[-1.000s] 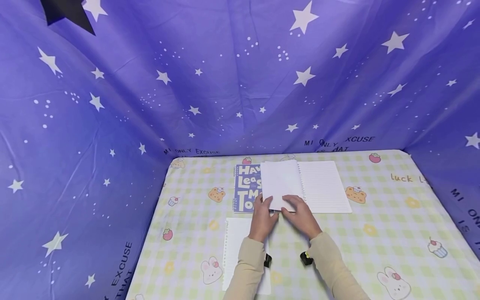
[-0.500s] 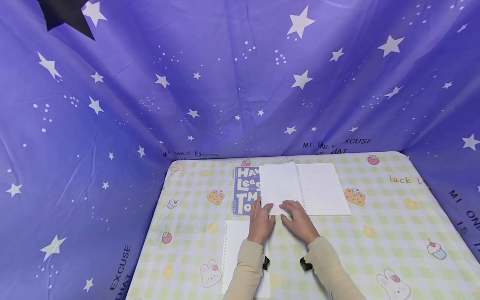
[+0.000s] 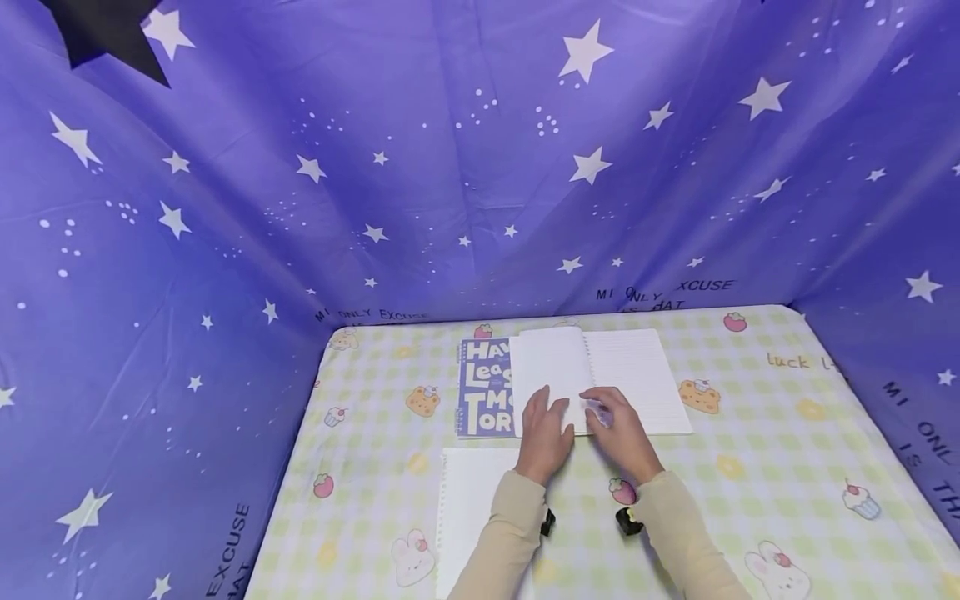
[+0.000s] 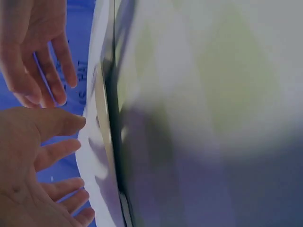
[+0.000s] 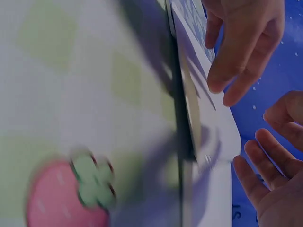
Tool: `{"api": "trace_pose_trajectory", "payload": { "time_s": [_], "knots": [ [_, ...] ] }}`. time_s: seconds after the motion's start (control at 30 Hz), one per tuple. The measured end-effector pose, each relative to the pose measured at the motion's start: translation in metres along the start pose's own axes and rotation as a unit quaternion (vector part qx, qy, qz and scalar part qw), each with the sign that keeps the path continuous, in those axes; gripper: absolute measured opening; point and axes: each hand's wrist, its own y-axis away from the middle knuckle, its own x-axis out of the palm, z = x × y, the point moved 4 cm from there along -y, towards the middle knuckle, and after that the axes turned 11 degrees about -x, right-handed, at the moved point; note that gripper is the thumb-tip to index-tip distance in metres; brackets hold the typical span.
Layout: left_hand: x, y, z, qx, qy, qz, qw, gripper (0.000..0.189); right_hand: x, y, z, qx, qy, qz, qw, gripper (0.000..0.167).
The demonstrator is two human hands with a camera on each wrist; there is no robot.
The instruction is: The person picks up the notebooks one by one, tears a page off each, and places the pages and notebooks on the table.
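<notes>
Head view, left hand (image 3: 546, 435), grip wide over a notebook (image 3: 637, 375), right hand (image 3: 624, 435), grip loosely parted near the spiral binding (image 3: 589, 362)

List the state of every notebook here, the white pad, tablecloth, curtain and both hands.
White notebook: open.
Blue notebook: cover up, looks closed, partly covered by the white notebook.
White pad: flat, partly hidden; open or closed unclear.
Tablecloth: spread.
Curtain: hanging in folds.
Left hand: fingers spread.
Right hand: fingers loosely bent.
</notes>
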Motion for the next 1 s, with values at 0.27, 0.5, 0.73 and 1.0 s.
{"api": "trace_pose_trajectory", "payload": {
  "time_s": [0.27, 0.5, 0.73, 1.0],
  "knots": [
    [0.018, -0.010, -0.024, 0.055, -0.038, 0.045, 0.9967, 0.042, -0.024, -0.013, -0.013, -0.033, 0.046, 0.006, 0.9984, 0.028],
    [0.040, -0.009, -0.037, 0.137, -0.197, 0.089, 0.9667, 0.057, -0.042, -0.031, -0.026, -0.026, 0.093, 0.020, 0.9951, 0.030],
    [0.048, -0.001, -0.039, 0.148, -0.240, 0.092, 0.9550, 0.056, -0.053, -0.045, -0.034, -0.007, 0.117, 0.059, 0.9914, 0.036],
    [0.053, 0.001, -0.040, 0.146, -0.232, 0.077, 0.9587, 0.048, -0.066, -0.049, -0.047, -0.007, 0.146, 0.075, 0.9865, 0.041]
  ]
}}
